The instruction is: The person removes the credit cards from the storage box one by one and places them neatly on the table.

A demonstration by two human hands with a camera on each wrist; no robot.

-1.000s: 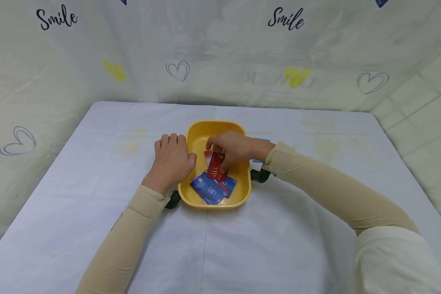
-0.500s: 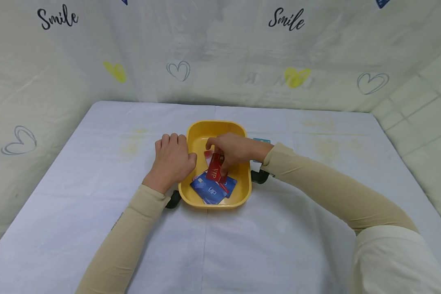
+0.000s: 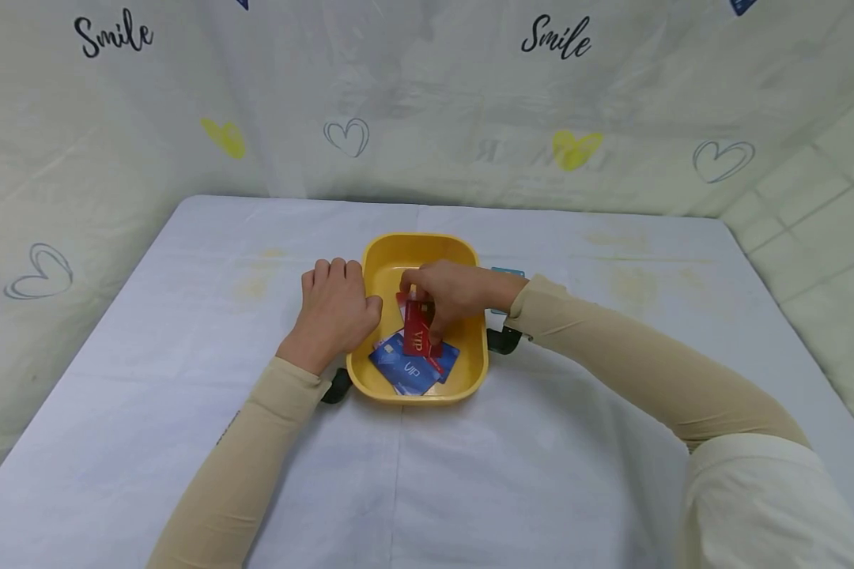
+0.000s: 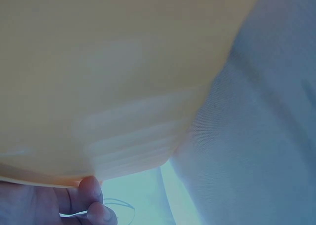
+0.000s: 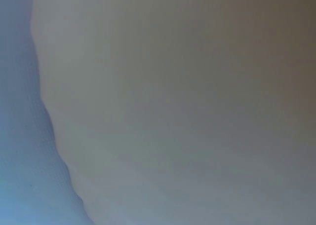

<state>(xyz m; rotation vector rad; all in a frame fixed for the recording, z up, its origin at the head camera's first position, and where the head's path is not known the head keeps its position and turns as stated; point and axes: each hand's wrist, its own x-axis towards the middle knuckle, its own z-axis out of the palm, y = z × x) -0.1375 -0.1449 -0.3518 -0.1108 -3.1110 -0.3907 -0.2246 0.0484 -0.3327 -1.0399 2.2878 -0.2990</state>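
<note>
In the head view a yellow plastic tray [image 3: 416, 400] sits mid-table. My left hand [image 3: 334, 316] grips its left rim, thumb over the edge; the left wrist view shows fingertips [image 4: 91, 188] at the rim and the tray's outer wall [image 4: 123, 96]. Inside the tray, my right hand [image 3: 458, 292] pinches a red VIP card [image 3: 417, 329] between thumb and fingers. Beneath it lie blue VIP cards [image 3: 404, 370] and other overlapping cards, partly covered. A blurred pale surface fills most of the right wrist view, where no fingers show.
A light-blue card [image 3: 508, 272] lies on the table right of the tray, partly hidden by my right wrist. Black wrist cameras [image 3: 504, 341] hang under both wrists. White cloth [image 3: 541, 474] covers the table, and a printed curtain [image 3: 427, 103] hangs behind it.
The red card in my right hand has turned more upright and shifted slightly towards me. My left hand keeps its place on the rim.
</note>
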